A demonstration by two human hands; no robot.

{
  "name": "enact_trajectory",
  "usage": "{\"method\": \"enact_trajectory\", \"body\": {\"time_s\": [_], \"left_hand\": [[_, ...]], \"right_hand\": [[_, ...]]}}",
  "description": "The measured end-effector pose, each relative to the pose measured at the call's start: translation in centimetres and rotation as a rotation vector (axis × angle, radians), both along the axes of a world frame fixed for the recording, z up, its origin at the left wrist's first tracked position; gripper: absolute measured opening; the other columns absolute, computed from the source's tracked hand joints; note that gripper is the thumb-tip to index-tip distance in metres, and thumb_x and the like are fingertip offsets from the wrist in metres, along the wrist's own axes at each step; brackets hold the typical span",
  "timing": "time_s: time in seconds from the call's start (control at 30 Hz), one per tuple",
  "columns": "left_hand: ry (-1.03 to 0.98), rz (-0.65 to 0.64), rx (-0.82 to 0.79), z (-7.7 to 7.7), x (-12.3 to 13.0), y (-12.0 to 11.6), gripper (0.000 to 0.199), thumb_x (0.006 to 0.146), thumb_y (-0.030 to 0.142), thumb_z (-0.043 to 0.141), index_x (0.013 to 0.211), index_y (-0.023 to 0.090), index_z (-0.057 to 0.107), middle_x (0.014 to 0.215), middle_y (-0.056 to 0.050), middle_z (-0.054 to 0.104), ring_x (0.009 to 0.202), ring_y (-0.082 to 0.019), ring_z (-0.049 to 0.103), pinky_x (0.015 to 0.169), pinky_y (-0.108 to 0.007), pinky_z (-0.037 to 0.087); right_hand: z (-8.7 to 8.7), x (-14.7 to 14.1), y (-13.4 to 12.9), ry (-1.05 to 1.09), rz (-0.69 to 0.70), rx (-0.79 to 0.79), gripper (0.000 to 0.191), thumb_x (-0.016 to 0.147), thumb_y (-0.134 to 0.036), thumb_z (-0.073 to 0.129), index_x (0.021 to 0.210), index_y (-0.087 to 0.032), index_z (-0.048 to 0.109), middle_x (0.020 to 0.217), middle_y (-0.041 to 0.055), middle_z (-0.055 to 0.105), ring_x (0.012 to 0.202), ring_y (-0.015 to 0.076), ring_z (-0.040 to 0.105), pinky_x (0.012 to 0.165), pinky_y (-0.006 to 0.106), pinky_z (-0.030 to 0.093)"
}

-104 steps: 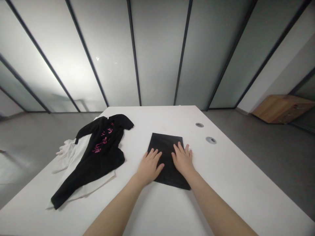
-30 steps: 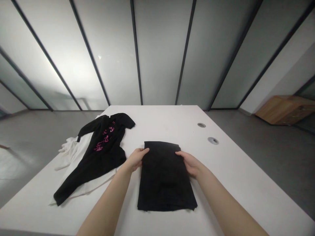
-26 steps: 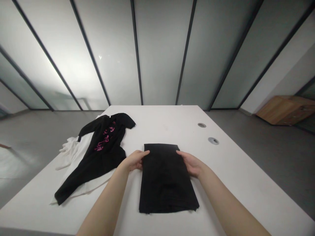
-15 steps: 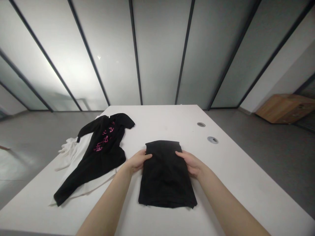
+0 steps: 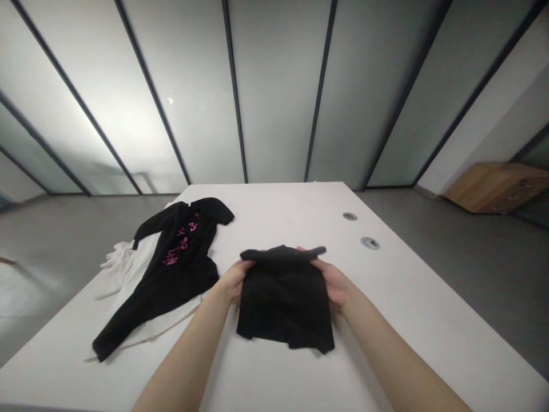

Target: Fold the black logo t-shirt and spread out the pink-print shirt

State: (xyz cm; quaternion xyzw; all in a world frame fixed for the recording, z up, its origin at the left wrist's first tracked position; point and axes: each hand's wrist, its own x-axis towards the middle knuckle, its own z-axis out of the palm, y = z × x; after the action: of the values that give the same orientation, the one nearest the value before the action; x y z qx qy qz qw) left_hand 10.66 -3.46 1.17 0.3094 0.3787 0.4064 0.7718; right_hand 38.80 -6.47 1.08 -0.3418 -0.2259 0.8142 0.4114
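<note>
A folded black cloth garment (image 5: 285,300) hangs between my hands just above the white table, its lower edge bunched and uneven. My left hand (image 5: 232,280) grips its left side, and my right hand (image 5: 331,283) holds the right side, with the fingers partly hidden behind the cloth. To the left lies a black long-sleeved garment with a pink print (image 5: 178,257), spread out on top of a crumpled white garment (image 5: 124,274). Neither hand touches those.
The white table (image 5: 274,212) has round cable grommets (image 5: 370,243) near its right side. Its far end meets frosted glass panels with dark frames (image 5: 278,97). A low wooden cabinet (image 5: 493,186) stands on the grey floor at the right.
The black cloth has gone from lying flat on the table to being lifted, and it looks shorter and looser. Both hands have risen with its upper edge.
</note>
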Motion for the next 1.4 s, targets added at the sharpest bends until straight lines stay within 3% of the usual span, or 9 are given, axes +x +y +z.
{"method": "enact_trajectory", "body": {"time_s": [0.13, 0.3, 0.5, 0.67, 0.83, 1.0, 1.17, 1.33, 1.4], "left_hand": [[0.08, 0.016, -0.135, -0.7, 0.5, 1.0, 0.019, 0.092, 0.02, 0.072, 0.104, 0.006, 0.076, 0.108, -0.021, 0.08, 0.097, -0.028, 0.08, 0.096, -0.037, 0.062], [0.049, -0.085, 0.09, -0.8, -1.6, 0.1, 0.024, 0.074, 0.017, 0.088, 0.097, 0.014, 0.079, 0.106, -0.015, 0.082, 0.107, -0.031, 0.078, 0.102, -0.04, 0.059], [-0.02, -0.371, 0.146, -1.0, -5.0, -1.7, 0.035, 0.048, 0.022, 0.102, 0.054, 0.015, 0.067, 0.099, -0.017, 0.083, 0.093, -0.039, 0.08, 0.088, -0.048, 0.063], [-0.032, -0.064, 0.064, -0.1, -2.0, 0.2, 0.034, 0.069, 0.025, 0.093, 0.101, 0.018, 0.081, 0.12, -0.012, 0.08, 0.1, -0.027, 0.08, 0.091, -0.034, 0.063], [0.058, 0.028, -0.161, -0.8, -0.6, 2.0, 0.028, 0.086, 0.022, 0.076, 0.112, 0.012, 0.075, 0.108, -0.015, 0.082, 0.099, -0.029, 0.08, 0.091, -0.037, 0.064], [0.109, 0.028, -0.06, -1.4, -0.6, 1.3, 0.029, 0.088, 0.023, 0.076, 0.114, 0.011, 0.073, 0.11, -0.018, 0.081, 0.098, -0.029, 0.079, 0.093, -0.04, 0.064], [0.137, -0.023, 0.098, -0.8, 0.0, 0.4, 0.062, 0.075, 0.014, 0.087, 0.133, 0.017, 0.065, 0.117, -0.015, 0.079, 0.101, -0.031, 0.079, 0.091, -0.042, 0.064], [0.247, 0.221, 0.103, -1.2, 0.8, 0.6, 0.101, 0.082, 0.02, 0.083, 0.166, 0.028, 0.027, 0.12, -0.011, 0.077, 0.094, -0.027, 0.079, 0.085, -0.041, 0.065], [0.315, 0.227, 0.15, -1.2, 0.3, 0.6, 0.102, 0.086, 0.023, 0.082, 0.168, 0.029, 0.021, 0.12, -0.01, 0.077, 0.092, -0.024, 0.079, 0.084, -0.037, 0.065]], "right_hand": [[-1.2, -0.6, 1.7, 0.001, -0.009, -0.208, 0.03, 0.101, -0.023, 0.055, 0.12, -0.004, 0.068, 0.109, 0.0201, 0.08, 0.109, 0.0278, 0.078, 0.113, 0.043, 0.053], [-0.4, 0.1, -0.5, -0.012, -0.086, 0.123, 0.037, 0.088, -0.015, 0.073, 0.124, -0.022, 0.072, 0.128, 0.0084, 0.078, 0.117, 0.0249, 0.075, 0.114, 0.042, 0.052], [-0.5, 2.7, -3.7, -0.041, 0.331, 0.281, 0.024, 0.065, -0.02, 0.092, 0.084, -0.017, 0.078, 0.109, 0.0164, 0.082, 0.106, 0.036, 0.078, 0.102, 0.051, 0.057], [0.0, 0.7, -1.3, -0.033, 0.039, 0.18, 0.045, 0.086, -0.027, 0.078, 0.131, -0.027, 0.07, 0.138, 0.0091, 0.073, 0.124, 0.0285, 0.072, 0.112, 0.047, 0.053], [-1.2, -0.6, 1.7, -0.055, -0.01, -0.038, 0.03, 0.092, -0.024, 0.065, 0.118, -0.01, 0.07, 0.115, 0.0166, 0.08, 0.12, 0.0288, 0.074, 0.115, 0.043, 0.052], [-1.5, -0.4, 1.1, -0.081, -0.023, -0.014, 0.034, 0.096, -0.03, 0.065, 0.125, -0.012, 0.069, 0.121, 0.0162, 0.079, 0.119, 0.0281, 0.075, 0.115, 0.044, 0.052], [-0.9, -0.6, -0.2, -0.244, -0.074, 0.176, 0.061, 0.082, -0.014, 0.079, 0.14, -0.025, 0.062, 0.134, 0.0084, 0.075, 0.118, 0.0274, 0.074, 0.112, 0.043, 0.055], [-1.8, -0.5, 0.5, -0.31, -0.297, 0.183, 0.095, 0.086, -0.019, 0.079, 0.166, -0.035, 0.029, 0.135, 0.0056, 0.074, 0.114, 0.0242, 0.075, 0.101, 0.039, 0.061], [-1.7, 0.3, 0.4, -0.333, -0.254, 0.173, 0.095, 0.089, -0.026, 0.079, 0.166, -0.039, 0.025, 0.133, 0.0058, 0.075, 0.108, 0.0235, 0.077, 0.091, 0.038, 0.064]]}}
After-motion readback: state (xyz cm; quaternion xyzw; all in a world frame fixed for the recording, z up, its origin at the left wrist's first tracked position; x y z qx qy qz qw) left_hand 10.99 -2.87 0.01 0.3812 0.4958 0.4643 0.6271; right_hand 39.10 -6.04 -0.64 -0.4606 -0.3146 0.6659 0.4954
